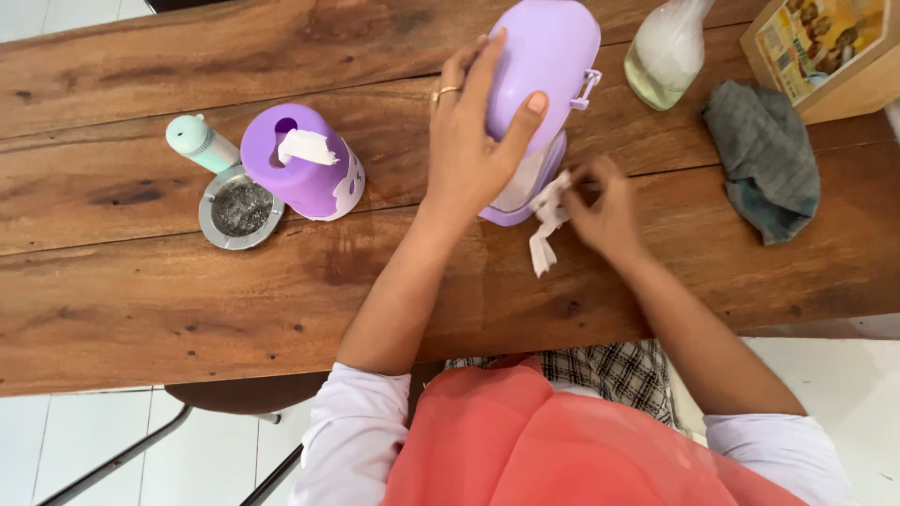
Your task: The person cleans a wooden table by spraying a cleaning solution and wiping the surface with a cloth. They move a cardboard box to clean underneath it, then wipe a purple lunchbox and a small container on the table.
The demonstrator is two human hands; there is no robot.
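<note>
My left hand (473, 141) grips the raised lid of a purple tissue box (548, 56) that stands on the wooden table (141, 290). A ring shows on one finger. My right hand (605, 201) pinches a white tissue (546, 225) that hangs out of the gap between the box's lid and base. The tissue's lower end dangles over the table.
A round purple tissue holder (305, 169) with a tissue poking out, a small mint-green bottle (200, 141) and a metal ashtray (241, 208) sit at the left. A clear spray bottle (667, 52), a grey cloth (764, 155) and a wooden box (825, 52) are at the right.
</note>
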